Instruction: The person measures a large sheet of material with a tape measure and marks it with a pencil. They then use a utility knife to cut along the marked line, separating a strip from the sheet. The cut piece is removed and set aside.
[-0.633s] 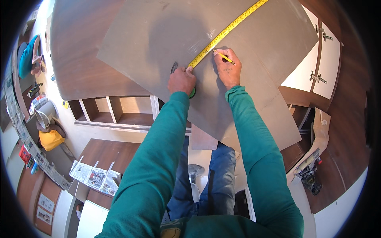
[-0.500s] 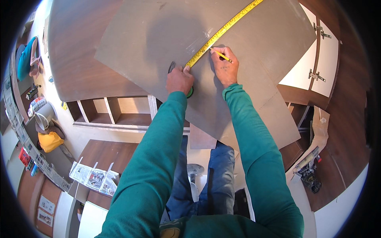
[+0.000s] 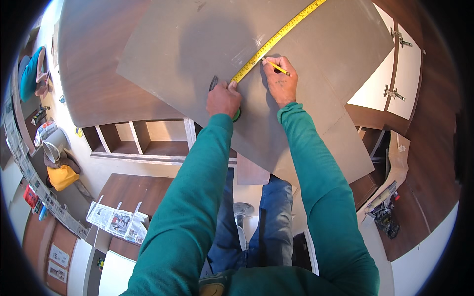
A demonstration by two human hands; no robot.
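A large grey-brown sheet lies in front of me on a dark wood-look surface. Across it runs the yellow blade of a tape measure, slanting up to the right and out of the picture's top. My left hand is closed round the tape measure's case, of which only a green edge and a dark part show. In my right hand a yellow pencil is gripped, its tip down beside the blade's lower edge. The fingertips rest on or close to the sheet.
White doors with metal hinges lie at the right. An open wooden compartment frame sits below the sheet at left. A cardboard piece stands at the right, and newspaper lies on a brown panel. A grey bucket is farther left.
The pencil has tilted slightly, its back end a little lower and to the right. Both hands and the tape measure stay nearly where they were.
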